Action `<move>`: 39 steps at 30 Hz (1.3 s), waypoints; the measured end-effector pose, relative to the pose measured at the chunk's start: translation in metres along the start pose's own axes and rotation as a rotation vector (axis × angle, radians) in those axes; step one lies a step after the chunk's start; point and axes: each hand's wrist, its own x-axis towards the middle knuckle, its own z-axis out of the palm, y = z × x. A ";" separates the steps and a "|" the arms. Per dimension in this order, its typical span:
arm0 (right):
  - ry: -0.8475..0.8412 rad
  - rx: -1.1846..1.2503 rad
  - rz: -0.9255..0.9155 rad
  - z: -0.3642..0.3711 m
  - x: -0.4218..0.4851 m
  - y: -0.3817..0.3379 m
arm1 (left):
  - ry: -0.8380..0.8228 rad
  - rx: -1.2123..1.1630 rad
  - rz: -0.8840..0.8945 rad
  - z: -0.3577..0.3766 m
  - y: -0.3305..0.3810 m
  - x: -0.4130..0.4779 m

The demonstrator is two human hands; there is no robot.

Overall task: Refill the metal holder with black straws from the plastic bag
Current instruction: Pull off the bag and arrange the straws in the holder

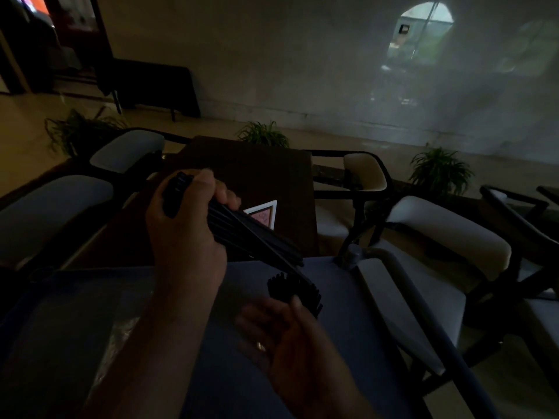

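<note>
The room is dim. My left hand [187,219] grips a bundle of black straws [254,240] near its far end; the straws slant down to the right, their lower ends reaching a cluster of upright black straws [279,285]. My right hand [284,331] curls around the base of that cluster, hiding whatever it stands in; the metal holder itself cannot be made out. A clear plastic bag [118,337] lies crinkled on the blue-grey table [332,276] at the lower left.
A dark wooden table [257,167] beyond holds a white-edged card [264,214]. Padded chairs stand left [54,207] and right [438,231]. Potted plants [263,134] line the floor by the far wall.
</note>
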 end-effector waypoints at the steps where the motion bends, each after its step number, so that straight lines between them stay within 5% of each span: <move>1: -0.050 0.047 -0.017 0.005 0.000 -0.002 | 0.020 -0.037 -0.019 -0.001 0.002 -0.001; 7: -0.169 0.152 -0.195 0.050 0.010 -0.018 | 0.142 -0.127 -0.110 -0.013 0.005 -0.012; 16: 0.006 0.400 -0.307 0.058 0.030 -0.054 | 0.150 -0.316 -0.462 -0.028 -0.015 -0.052; 23: 0.173 -0.267 -0.729 0.048 0.024 -0.100 | 0.210 -0.471 -0.929 -0.035 -0.043 -0.099; 27: 0.103 -0.566 -0.835 0.050 0.012 -0.091 | 0.216 -0.478 -1.071 -0.035 -0.056 -0.104; 39: 0.008 -0.633 -0.786 0.025 -0.004 -0.063 | 0.194 -0.274 -1.153 -0.046 -0.090 -0.118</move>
